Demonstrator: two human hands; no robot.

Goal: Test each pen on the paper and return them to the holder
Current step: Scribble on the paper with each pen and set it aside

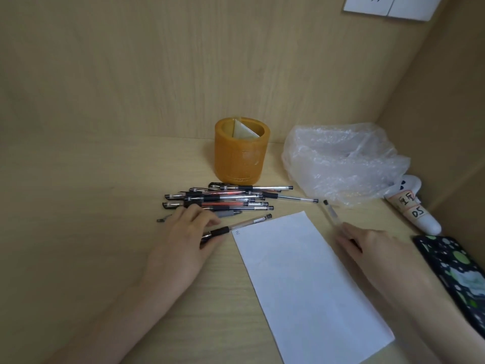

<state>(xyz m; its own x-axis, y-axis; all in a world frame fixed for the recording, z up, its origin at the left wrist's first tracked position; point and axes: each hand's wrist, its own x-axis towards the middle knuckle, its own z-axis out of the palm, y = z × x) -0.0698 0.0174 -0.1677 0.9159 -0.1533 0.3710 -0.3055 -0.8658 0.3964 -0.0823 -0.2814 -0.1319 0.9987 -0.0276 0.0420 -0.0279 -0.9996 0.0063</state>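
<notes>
An orange round pen holder [242,151] stands at the back of the wooden desk. In front of it lies a pile of several gel pens [225,199]. A white sheet of paper [307,282] lies slanted in the middle, with a small mark at its top left corner. My left hand [183,240] grips one clear pen [246,223] by its black grip end, at the paper's top left corner. My right hand [367,248] holds another clear pen [331,212] just right of the paper, its black-tipped end pointing away from me.
A crumpled clear plastic bag [341,161] sits right of the holder. A white tube with a handwritten label [414,208] lies by the right wall. A dark phone with green spots [456,269] lies at the right edge. Wooden walls close in behind and right.
</notes>
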